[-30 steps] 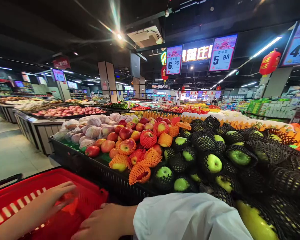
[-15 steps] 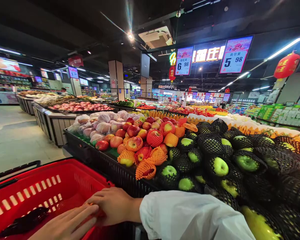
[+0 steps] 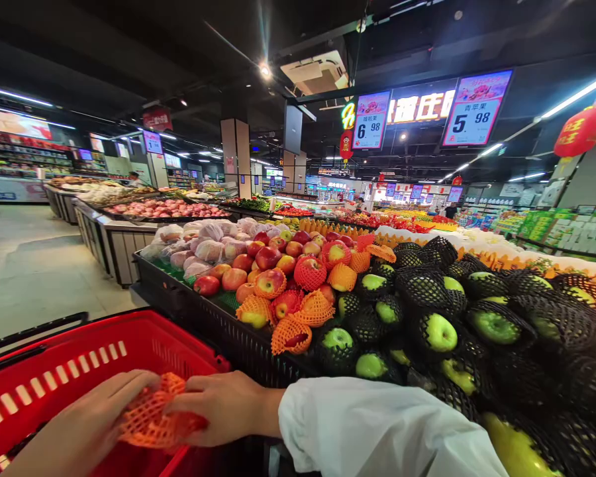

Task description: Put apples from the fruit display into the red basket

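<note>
Two hands meet on one orange foam net (image 3: 151, 414) above the near right part of the red shopping basket (image 3: 159, 324). The left hand (image 3: 92, 417) lays its bent fingers along the net's left side; the right hand (image 3: 228, 407), coming out of a white cuff (image 3: 298, 411), curls around the other end, so the net is gripped from both sides. A red patch shows under the right fingers, probably an apple inside, though most of it is hidden.

Half a second ago the hands covered nearly all of this net; now they stand farther apart and its mesh shows between them. A second ago they were well apart. The work therefore seems to have become two-handed handling of the wrapped piece, with neither hand having let go.

Beyond the basket, the black produce crate (image 3: 203, 324) holds red apples (image 3: 268, 258), some in similar nets, beside green apples (image 3: 441, 332) in black nets.
</note>
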`<state>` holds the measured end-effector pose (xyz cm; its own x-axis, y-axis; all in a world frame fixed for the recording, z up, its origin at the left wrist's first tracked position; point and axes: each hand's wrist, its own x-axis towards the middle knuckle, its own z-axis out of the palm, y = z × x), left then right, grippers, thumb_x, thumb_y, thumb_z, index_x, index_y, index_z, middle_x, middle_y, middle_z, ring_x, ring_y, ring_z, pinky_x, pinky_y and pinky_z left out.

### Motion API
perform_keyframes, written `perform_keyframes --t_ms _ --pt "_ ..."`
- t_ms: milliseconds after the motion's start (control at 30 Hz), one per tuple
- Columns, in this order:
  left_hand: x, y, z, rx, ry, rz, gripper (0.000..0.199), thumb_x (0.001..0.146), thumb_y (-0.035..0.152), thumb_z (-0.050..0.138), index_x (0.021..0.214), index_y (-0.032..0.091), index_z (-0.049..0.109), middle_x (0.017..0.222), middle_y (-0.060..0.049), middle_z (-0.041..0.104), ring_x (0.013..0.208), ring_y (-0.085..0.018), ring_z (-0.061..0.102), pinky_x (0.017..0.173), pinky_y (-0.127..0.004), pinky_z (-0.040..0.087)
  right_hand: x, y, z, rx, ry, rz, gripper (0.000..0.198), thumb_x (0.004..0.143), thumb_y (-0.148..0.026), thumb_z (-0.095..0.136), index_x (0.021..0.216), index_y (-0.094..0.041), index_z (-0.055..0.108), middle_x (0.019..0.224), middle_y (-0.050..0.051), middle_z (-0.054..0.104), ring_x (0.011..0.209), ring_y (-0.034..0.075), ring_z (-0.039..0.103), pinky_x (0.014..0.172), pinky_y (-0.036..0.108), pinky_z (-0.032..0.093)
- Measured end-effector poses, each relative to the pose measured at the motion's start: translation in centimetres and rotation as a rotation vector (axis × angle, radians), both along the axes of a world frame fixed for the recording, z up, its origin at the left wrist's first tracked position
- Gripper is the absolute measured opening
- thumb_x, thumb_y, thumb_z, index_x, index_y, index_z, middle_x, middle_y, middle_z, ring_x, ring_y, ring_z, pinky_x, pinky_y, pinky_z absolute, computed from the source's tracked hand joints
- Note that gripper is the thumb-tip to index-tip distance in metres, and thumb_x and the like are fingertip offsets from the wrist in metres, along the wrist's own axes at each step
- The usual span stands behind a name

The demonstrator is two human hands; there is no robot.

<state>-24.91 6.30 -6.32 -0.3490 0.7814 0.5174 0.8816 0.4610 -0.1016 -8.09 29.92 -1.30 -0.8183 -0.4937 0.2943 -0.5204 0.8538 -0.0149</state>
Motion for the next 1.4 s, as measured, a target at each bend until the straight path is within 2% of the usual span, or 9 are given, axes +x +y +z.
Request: perform_keyframes --t_ms 167,400,600,867,933,1067,1133,1233,1400 --pt "1.1 0.4 3.6 0.065 0.074 0.013 0.050 0.099 0.017 0.033 0.099 0.018 0.083 0.110 -0.013 0.076 0.103 -0.027 0.072 0.098 -0.039 0.055 0.0 0.5 -0.1 0.181 0.209 0.056 0.030 0.106 -0.039 0.046 0.102 -0.022 0.070 0.123 0.006 0.065 0.111 0.021 0.060 0.087 0.033 0.057" --pt "4.7 1.7 7.0 -0.159 0.019 0.099 0.046 0.090 0.004 0.041 0.096 0.023 0.082 0.114 -0.006 0.076 0.111 -0.025 0.069 0.099 -0.039 0.056 0.7 0.7 0.5 0.362 0.394 0.521 0.042 0.109 -0.023 0.031 0.106 -0.019 0.073 0.131 0.001 0.069 0.127 0.018 0.055 0.104 0.029 0.047" --pt "7.6 2.8 9.3 0.098 0.388 -0.092 0.029 0.094 0.007 0.046 0.095 0.016 0.073 0.104 -0.006 0.074 0.104 -0.025 0.065 0.100 -0.041 0.049 0.5 0.3 0.8 0.207 0.152 0.127 0.027 0.103 -0.037 0.045 0.109 -0.019 0.065 0.115 0.006 0.069 0.088 0.018 0.067 0.075 0.032 0.054" --pt "9.9 3.2 10.3 0.265 0.482 -0.283 0.022 0.094 0.001 0.052 0.104 0.016 0.064 0.111 -0.007 0.072 0.105 -0.024 0.064 0.101 -0.041 0.050 -0.6 0.4 1.4 -0.224 -0.084 -0.173 0.056 0.080 -0.053 0.079 0.116 -0.018 0.055 0.102 0.004 0.075 0.097 0.023 0.072 0.079 0.031 0.055" --pt "9.9 3.1 9.9 0.261 0.498 -0.296 0.024 0.094 0.001 0.051 0.106 0.016 0.065 0.114 -0.008 0.073 0.106 -0.024 0.064 0.102 -0.041 0.050 -0.6 0.5 1.6 -0.156 -0.076 -0.199 0.055 0.079 -0.049 0.082 0.116 -0.018 0.057 0.098 0.002 0.075 0.095 0.023 0.072 0.080 0.032 0.054" --pt "9.1 3.4 9.7 0.251 0.550 -0.268 0.027 0.095 0.002 0.048 0.107 0.017 0.067 0.115 -0.007 0.073 0.107 -0.025 0.065 0.100 -0.041 0.050 0.0 0.4 1.6 0.186 0.084 0.016 0.014 0.100 -0.029 0.060 0.104 -0.018 0.067 0.106 0.005 0.074 0.097 0.022 0.068 0.078 0.035 0.053" --pt "8.5 3.6 9.6 0.234 0.568 -0.254 0.026 0.097 0.003 0.046 0.104 0.016 0.067 0.116 -0.009 0.072 0.107 -0.026 0.065 0.098 -0.040 0.051 0.5 0.1 1.3 0.295 0.124 0.141 0.023 0.103 -0.027 0.052 0.094 -0.019 0.071 0.111 0.007 0.071 0.093 0.021 0.067 0.072 0.035 0.053" --pt "8.0 3.8 9.3 0.215 0.551 -0.269 0.025 0.099 0.005 0.044 0.102 0.017 0.067 0.120 -0.009 0.071 0.110 -0.026 0.064 0.098 -0.040 0.050 1.1 -0.2 0.9 0.360 0.081 0.251 0.032 0.103 -0.035 0.051 0.089 -0.018 0.074 0.106 0.009 0.070 0.088 0.022 0.066 0.065 0.034 0.053" --pt "8.6 4.0 9.3 0.193 0.466 -0.378 0.028 0.098 -0.001 0.046 0.109 0.018 0.064 0.121 -0.007 0.072 0.116 -0.023 0.061 0.102 -0.036 0.047 0.9 0.3 0.6 0.361 0.063 0.188 0.028 0.105 -0.016 0.043 0.104 -0.018 0.071 0.112 0.007 0.070 0.089 0.019 0.068 0.057 0.030 0.051"
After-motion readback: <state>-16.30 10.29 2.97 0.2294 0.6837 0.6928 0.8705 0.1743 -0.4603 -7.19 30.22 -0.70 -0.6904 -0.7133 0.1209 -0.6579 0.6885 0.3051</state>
